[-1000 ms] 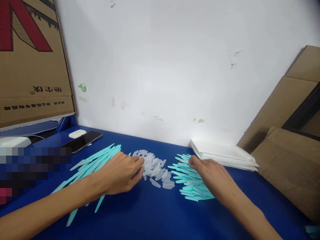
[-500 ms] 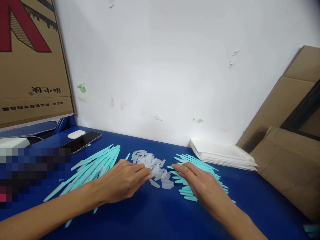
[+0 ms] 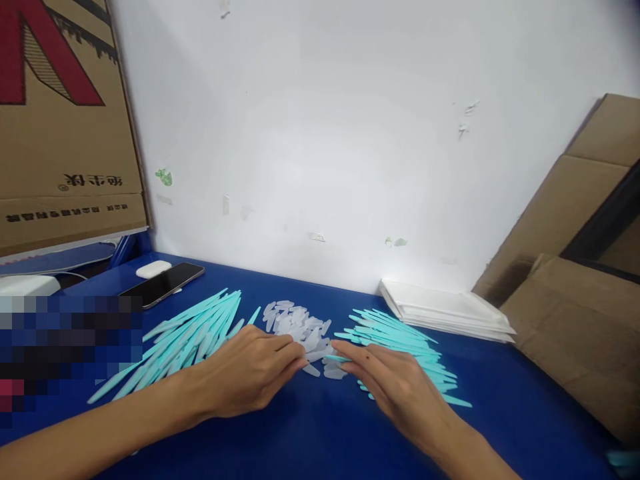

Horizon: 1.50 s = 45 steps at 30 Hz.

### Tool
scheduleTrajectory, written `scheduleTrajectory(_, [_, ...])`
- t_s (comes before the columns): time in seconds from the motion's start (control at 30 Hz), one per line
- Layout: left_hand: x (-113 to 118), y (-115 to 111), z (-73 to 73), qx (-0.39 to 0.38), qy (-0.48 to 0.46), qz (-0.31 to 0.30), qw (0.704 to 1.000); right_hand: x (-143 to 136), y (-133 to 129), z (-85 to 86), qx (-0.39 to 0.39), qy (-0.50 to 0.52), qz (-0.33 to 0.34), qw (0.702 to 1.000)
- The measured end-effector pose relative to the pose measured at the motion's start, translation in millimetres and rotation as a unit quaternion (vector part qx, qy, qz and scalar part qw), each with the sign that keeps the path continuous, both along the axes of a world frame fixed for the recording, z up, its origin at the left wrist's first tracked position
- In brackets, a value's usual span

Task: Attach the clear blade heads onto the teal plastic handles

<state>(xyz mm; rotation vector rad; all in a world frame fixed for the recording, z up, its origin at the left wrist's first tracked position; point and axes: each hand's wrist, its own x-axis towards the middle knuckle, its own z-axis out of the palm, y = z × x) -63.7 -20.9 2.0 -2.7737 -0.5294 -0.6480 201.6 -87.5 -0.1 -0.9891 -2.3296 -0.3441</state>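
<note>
The right hand (image 3: pixel 393 380) pinches a teal stick (image 3: pixel 338 359); I cannot tell whether the left hand (image 3: pixel 250 367) clamps anything. Frosted pieces (image 3: pixel 300 325) lie at twelve o'clock, teal piles at ten (image 3: pixel 200 333) and two (image 3: pixel 400 333).

Looking like a small workshop corner, perhaps a hand-assembly spot. Suggesting this with many like parts lying in separate heaps on a blue table (image 3: pixel 310 440): turquoise sticks (image 3: pixel 200 327) at left, frosted pieces (image 3: pixel 300 323) in the middle, another turquoise heap (image 3: pixel 395 333) at right. Adding a storeroom feel with a printed cardboard box (image 3: pixel 65 147), brown cardboard (image 3: pixel 575 333) opposite, and a scuffed white wall (image 3: pixel 320 133) bearing tape scraps (image 3: pixel 317 237).
</note>
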Motion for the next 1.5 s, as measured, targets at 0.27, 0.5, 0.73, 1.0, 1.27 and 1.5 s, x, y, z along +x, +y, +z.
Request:
scheduleTrajectory(0.27, [0.9, -1.1, 1.3, -0.029, 0.020, -0.007, 0.999, -5.1, -2.1, 2.2, -0.028, 0.045, 0.030, 0.998])
scheduleTrajectory(0.5, [1.6, -2.0, 0.5, -0.025, 0.061, 0.008, 0.998, -3.8, -1.2, 1.5, -0.022, 0.025, 0.048, 0.998])
scheduleTrajectory(0.73, [1.8, -3.3, 1.9, -0.038, 0.049, 0.012, 0.998, -2.7, 2.3, 3.4, -0.009, 0.052, 0.046, 0.998])
scheduleTrajectory(1.0, [0.8, -1.6, 0.3, -0.038, 0.051, 0.012, 0.998, -5.9, -1.1, 0.9, -0.015, 0.047, 0.047, 0.998])
scheduleTrajectory(1.27, [0.6, -4.0, 2.4, -0.039, 0.071, 0.025, 0.996, -4.8, 0.5, 1.8, -0.023, 0.048, 0.035, 0.998])
scheduleTrajectory(1.5, [1.9, -3.3, 0.9, -0.046, 0.070, 0.036, 0.996, -5.9, 0.4, 0.7, -0.042, 0.051, 0.019, 0.998])
